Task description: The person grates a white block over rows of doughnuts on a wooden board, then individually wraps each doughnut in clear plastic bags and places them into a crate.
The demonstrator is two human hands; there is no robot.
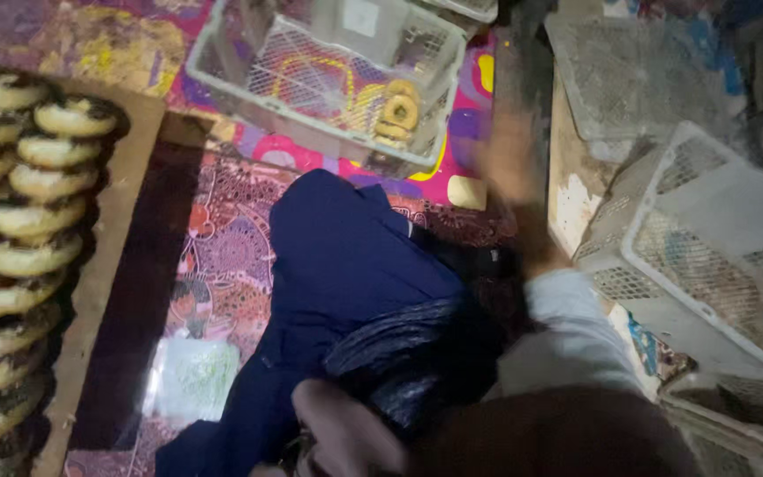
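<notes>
Ring-shaped breads point(399, 113), a few in the crate and many more waiting on the board.

The big wooden board point(112, 265), far out to the left of both hands, carries long overlapping rows of pale breads point(33, 221), so by the look of it most of the batch is not yet moved; the white mesh crate point(328, 132), ahead and left of the right hand, holds only a small stack of the ring-shaped breads in its near corner. Empty crates point(708, 238) lean just to the right of that hand. The right hand point(509, 159) reaches forward, arm in a pale sleeve point(571, 327), blurred (I cannot tell how open it is or whether it holds anything). The left hand point(346, 433) sits low and close, fingers curled against a dark plastic bag point(408, 353) over the lap.
</notes>
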